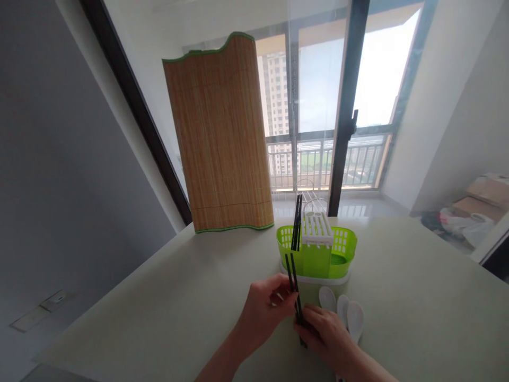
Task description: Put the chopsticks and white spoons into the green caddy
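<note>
Two black chopsticks (295, 276) are held upright and slightly tilted in front of the green basket. My left hand (270, 300) pinches them near the middle. Lower down, my right hand (324, 331) has its fingers closed around the same pair. Behind them stands a bright green utensil basket (318, 262) on a white base, with a white slotted rack (317, 228) across its middle. More black chopsticks (296, 223) stand in the basket's left compartment. Several white spoons (355, 317) lie on the table beside my right hand, which partly covers them.
The pale table (191, 307) runs back to a glass pane. A bamboo mat with green edging (222, 138) stands upright at the back left. A wall with a socket (40, 313) borders the left side. Cardboard boxes (487, 196) and bags lie beyond the table at right.
</note>
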`<state>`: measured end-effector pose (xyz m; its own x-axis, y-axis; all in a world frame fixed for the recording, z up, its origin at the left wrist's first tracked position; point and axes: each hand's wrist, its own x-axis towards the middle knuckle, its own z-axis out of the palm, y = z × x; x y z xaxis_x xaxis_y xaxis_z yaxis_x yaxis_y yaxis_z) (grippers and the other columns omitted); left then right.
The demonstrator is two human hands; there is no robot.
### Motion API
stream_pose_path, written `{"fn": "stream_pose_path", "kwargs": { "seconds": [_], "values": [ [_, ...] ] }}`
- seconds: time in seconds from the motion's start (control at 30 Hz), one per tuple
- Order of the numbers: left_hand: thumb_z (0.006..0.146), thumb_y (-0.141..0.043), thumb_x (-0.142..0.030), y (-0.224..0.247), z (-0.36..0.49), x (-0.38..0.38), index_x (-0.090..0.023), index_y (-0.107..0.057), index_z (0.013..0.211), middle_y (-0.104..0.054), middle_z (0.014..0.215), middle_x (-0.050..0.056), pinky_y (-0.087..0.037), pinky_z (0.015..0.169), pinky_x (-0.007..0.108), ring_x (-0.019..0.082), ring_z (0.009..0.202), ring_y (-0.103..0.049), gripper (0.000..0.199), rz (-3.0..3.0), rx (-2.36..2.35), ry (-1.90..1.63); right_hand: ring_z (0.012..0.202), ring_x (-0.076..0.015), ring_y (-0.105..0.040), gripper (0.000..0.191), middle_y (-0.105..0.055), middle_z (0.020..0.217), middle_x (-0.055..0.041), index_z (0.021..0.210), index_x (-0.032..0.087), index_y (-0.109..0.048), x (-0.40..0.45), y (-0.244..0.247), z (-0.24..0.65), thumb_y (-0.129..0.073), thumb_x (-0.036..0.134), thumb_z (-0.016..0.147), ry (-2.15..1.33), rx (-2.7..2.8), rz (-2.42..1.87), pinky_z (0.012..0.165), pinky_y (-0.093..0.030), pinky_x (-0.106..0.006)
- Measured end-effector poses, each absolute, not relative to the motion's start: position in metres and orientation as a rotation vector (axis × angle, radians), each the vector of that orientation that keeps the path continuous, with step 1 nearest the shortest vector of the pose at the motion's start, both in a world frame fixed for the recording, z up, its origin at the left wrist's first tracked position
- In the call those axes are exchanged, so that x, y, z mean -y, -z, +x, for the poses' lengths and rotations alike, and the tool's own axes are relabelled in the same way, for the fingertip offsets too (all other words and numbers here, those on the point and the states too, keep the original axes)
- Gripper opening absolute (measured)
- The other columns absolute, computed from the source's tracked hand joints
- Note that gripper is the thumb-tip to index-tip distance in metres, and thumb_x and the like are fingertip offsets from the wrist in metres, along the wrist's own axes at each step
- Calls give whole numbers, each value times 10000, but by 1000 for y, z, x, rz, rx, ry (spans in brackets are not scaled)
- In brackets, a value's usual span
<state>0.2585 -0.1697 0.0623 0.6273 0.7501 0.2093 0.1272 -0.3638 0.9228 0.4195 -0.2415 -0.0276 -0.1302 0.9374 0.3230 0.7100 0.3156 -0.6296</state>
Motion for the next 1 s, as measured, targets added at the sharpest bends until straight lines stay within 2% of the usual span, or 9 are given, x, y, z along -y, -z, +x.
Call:
{"fn": "stream_pose_path", "kwargs": {
  "seconds": [0.1, 0.23, 0.37, 0.43, 0.57, 0.7, 0.8, 1.0],
  "values": [
    [814, -645, -280, -64, 258, 168, -172, -686, 951, -627, 689, -20, -496, 540, 186, 93, 562, -589, 179, 1794, -684, -770, 724, -187, -600, 173, -625, 817, -47, 816, 193, -564, 241, 26, 421, -464, 284, 923, -475, 1954, -1445, 621, -376, -261],
    [817, -658, -297, -67, 259, 169, -176, -716, 912, -654, 719, -6, -486, 516, 180, 89, 545, -590, 165, 1798, -664, -747, 743, -185, -604, 137, -634, 846, -46, 854, 194, -600, 241, 28, 424, -492, 260, 906, -490, 2006, -1425, 640, -390, -255],
    [837, -655, -267, -76, 258, 172, -224, -746, 898, -716, 811, 5, -498, 594, 190, 114, 660, -628, 118, 2056, -670, -775, 752, -195, -617, 88, -653, 844, -41, 817, 199, -616, 240, 32, 429, -548, 237, 857, -433, 2065, -1488, 635, -387, -262],
    [841, -664, -270, -91, 254, 171, -237, -752, 885, -728, 814, 3, -503, 647, 199, 125, 712, -637, 104, 2195, -659, -879, 791, -210, -632, 101, -672, 867, -38, 917, 204, -628, 239, 31, 432, -569, 230, 840, -418, 2055, -1522, 659, -399, -272],
    [840, -674, -300, -142, 245, 157, -233, -752, 894, -740, 831, 0, -510, 643, 194, 121, 712, -644, 116, 2208, -692, -1286, 832, -213, -648, 269, -692, 913, -34, 1128, 216, -596, 239, 25, 439, -538, 219, 866, -374, 2000, -1550, 715, -421, -289],
    [817, -687, -374, -181, 259, 118, -214, -756, 943, -753, 882, 9, -533, 658, 222, 137, 717, -666, 215, 2100, -741, -1579, 832, -200, -651, 255, -692, 929, -27, 1105, 240, -620, 239, 25, 440, -493, 192, 889, -304, 2051, -1530, 718, -423, -284],
    [828, -654, -420, -176, 288, 80, -200, -758, 965, -760, 877, 16, -527, 655, 238, 154, 717, -678, 280, 2194, -779, -1450, 837, -199, -656, 239, -697, 933, -26, 1069, 242, -629, 239, 29, 436, -492, 177, 884, -266, 2115, -1496, 700, -421, -278],
    [850, -618, -442, -126, 339, 29, -193, -767, 905, -753, 795, 28, -473, 680, 263, 175, 740, -669, 296, 2464, -1023, -987, 815, -210, -656, 244, -705, 901, -37, 1046, 222, -628, 238, 34, 434, -503, 155, 847, -199, 2175, -1473, 682, -424, -287]
  ]
}}
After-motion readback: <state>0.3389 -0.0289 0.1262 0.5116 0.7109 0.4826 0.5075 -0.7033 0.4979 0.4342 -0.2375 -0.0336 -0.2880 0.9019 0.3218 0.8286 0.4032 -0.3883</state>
